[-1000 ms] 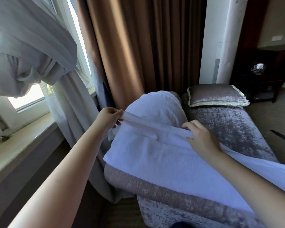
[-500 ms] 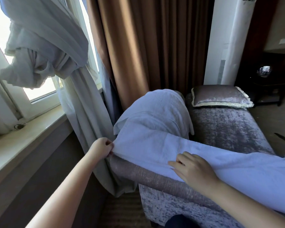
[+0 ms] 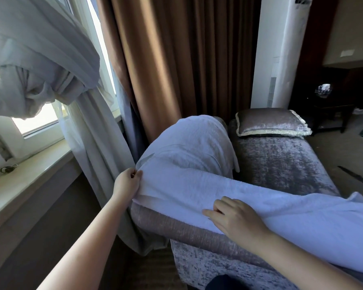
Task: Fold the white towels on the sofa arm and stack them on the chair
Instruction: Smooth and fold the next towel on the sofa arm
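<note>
Pinching between thumb and fingers, the grip of the left hand (image 3: 127, 183) holds the end of the white towel (image 3: 187, 185), which runs from it rightward along the sofa arm (image 3: 176, 227), under the right hand (image 3: 238, 218) resting on it with loose fingers.

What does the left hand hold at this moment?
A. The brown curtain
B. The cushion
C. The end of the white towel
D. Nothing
C: the left hand pinches the end of the towel at the edge of the sofa arm.
</note>
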Demonstrator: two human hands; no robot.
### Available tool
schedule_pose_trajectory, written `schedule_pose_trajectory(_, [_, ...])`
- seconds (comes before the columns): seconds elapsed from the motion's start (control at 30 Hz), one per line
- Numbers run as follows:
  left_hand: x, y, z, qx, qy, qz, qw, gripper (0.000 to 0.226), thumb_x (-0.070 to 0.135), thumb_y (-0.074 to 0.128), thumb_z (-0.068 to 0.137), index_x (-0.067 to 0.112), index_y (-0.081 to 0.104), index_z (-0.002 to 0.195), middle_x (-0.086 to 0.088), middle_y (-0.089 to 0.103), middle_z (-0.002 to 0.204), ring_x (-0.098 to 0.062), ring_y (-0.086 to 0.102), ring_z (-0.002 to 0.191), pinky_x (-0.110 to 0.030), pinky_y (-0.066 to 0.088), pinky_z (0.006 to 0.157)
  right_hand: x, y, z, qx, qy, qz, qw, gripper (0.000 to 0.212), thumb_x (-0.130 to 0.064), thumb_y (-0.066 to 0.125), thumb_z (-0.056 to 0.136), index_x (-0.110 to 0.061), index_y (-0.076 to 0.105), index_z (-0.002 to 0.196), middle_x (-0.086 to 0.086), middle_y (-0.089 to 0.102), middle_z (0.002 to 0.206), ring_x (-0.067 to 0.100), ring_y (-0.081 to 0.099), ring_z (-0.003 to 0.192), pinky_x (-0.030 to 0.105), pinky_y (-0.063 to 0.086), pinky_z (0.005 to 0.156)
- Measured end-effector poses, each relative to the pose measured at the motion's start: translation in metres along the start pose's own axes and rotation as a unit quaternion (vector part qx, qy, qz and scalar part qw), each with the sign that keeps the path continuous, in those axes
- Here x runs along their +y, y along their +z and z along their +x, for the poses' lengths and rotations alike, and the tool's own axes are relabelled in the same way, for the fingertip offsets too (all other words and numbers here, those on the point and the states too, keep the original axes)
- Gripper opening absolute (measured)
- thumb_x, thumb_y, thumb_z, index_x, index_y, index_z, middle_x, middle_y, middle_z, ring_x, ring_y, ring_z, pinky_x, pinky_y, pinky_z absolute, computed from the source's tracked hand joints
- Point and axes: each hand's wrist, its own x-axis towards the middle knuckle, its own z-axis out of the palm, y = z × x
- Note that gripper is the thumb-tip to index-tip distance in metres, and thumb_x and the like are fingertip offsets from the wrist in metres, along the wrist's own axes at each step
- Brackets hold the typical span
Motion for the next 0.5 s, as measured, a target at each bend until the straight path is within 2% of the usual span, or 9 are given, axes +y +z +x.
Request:
schedule_pose_trajectory(0.1, [-0.008,0.009,-0.005,-0.001,-0.015,0.051,0.999,0.029,0.028,0.05,0.098,0.008,0.055,0.079,-0.004,0.059,0.074,-0.03,0.057,0.082,-0.037,0.041,0.065,0.0,-0.002,-0.006,-0.006,-0.004,-0.014,1.0,0.051,0.004,0.082,0.048,-0.02,0.073,0.092,-0.004,0.051,0.068,0.014,0.048,0.058,0.024,0.037,0.045])
schedule_pose_trajectory(0.17, [-0.004,0.012,-0.014,0.07,0.02,0.128,0.989,0.02,0.029,0.056,0.095,0.009,0.058,0.096,-0.008,0.063,0.095,-0.033,0.056,0.095,-0.042,0.044,0.076,0.001,-0.004,-0.011,-0.013,-0.014,-0.032,0.999,0.05,0.005,0.077,0.05,-0.019,0.072,0.094,-0.004,0.053,0.071,0.015,0.049,0.061,0.024,0.038,0.047])
schedule_pose_trajectory(0.23, [0.011,0.019,-0.025,0.151,0.112,0.182,0.965,0.026,0.02,0.065,0.089,0.007,0.058,0.11,-0.013,0.06,0.107,-0.039,0.053,0.101,-0.047,0.042,0.08,0.004,-0.008,-0.017,-0.013,-0.012,-0.05,0.999,0.046,0.005,0.071,0.051,-0.019,0.071,0.09,-0.004,0.054,0.072,0.015,0.049,0.061,0.025,0.038,0.048])
schedule_pose_trajectory(0.3, [0.038,0.036,-0.045,0.194,0.246,0.156,0.937,0.022,0.013,0.068,0.087,0.006,0.061,0.107,-0.013,0.062,0.103,-0.039,0.055,0.093,-0.046,0.043,0.072,0.008,-0.013,-0.025,-0.01,0.008,-0.064,0.998,0.041,0.006,0.066,0.049,-0.018,0.069,0.082,-0.004,0.053,0.071,0.016,0.047,0.06,0.026,0.037,0.048])
schedule_pose_trajectory(0.33, [0.054,0.047,-0.057,0.188,0.31,0.138,0.922,0.015,0.014,0.063,0.088,0.008,0.062,0.102,-0.01,0.063,0.098,-0.037,0.057,0.087,-0.043,0.043,0.068,0.012,-0.016,-0.031,-0.01,0.018,-0.069,0.997,0.039,0.007,0.063,0.049,-0.018,0.067,0.079,-0.004,0.053,0.071,0.016,0.046,0.06,0.027,0.037,0.048])
schedule_pose_trajectory(0.4, [0.083,0.077,-0.083,0.121,0.405,0.11,0.9,0.015,0.022,0.05,0.089,0.013,0.061,0.093,-0.002,0.063,0.088,-0.029,0.057,0.077,-0.038,0.044,0.061,0.019,-0.024,-0.042,-0.009,0.035,-0.084,0.996,0.034,0.006,0.058,0.055,-0.017,0.066,0.078,-0.003,0.052,0.071,0.017,0.045,0.06,0.027,0.036,0.049])
schedule_pose_trajectory(0.5, [0.11,0.119,-0.114,0.028,0.445,0.065,0.893,0.022,0.026,0.04,0.088,0.014,0.055,0.077,0.0,0.057,0.072,-0.027,0.056,0.065,-0.035,0.042,0.052,0.034,-0.04,-0.061,0.008,0.067,-0.113,0.991,0.03,0.001,0.041,0.069,-0.017,0.064,0.076,-0.002,0.051,0.07,0.019,0.046,0.061,0.029,0.037,0.051])
